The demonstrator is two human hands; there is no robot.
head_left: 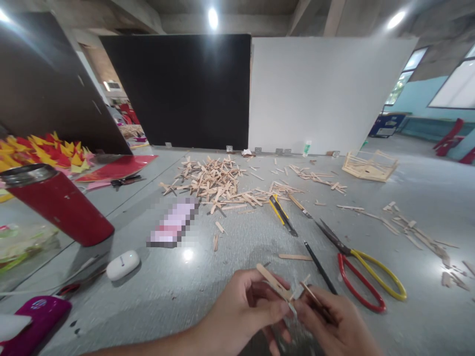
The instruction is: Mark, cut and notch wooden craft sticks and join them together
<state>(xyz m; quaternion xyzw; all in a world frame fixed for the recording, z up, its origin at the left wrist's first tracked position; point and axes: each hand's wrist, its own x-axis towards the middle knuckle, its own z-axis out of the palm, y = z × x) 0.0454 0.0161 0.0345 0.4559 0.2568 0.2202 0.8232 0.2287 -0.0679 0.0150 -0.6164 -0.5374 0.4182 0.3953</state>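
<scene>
My left hand (247, 309) is closed around a few crossed craft sticks (272, 281), one of them pointing up and to the left. Close against it, my right hand (334, 321) pinches a thin wooden strip (315, 299), seen almost edge-on. Small pale pieces stick out where the fingertips meet, and the fingers partly hide how they join. Just beyond the hands, a single craft stick (296, 257) lies flat on the grey table (159, 296). A black pen-like tool (319, 267) rests beside my right hand.
Scissors with red and yellow handles (349, 252), a yellow utility knife (282, 216) and a pile of craft sticks (215, 180) lie ahead. A stick frame (370, 166) stands far right. Leftward are a phone (174, 222), white case (123, 264), red tumbler (63, 205) and purple glue gun (40, 319).
</scene>
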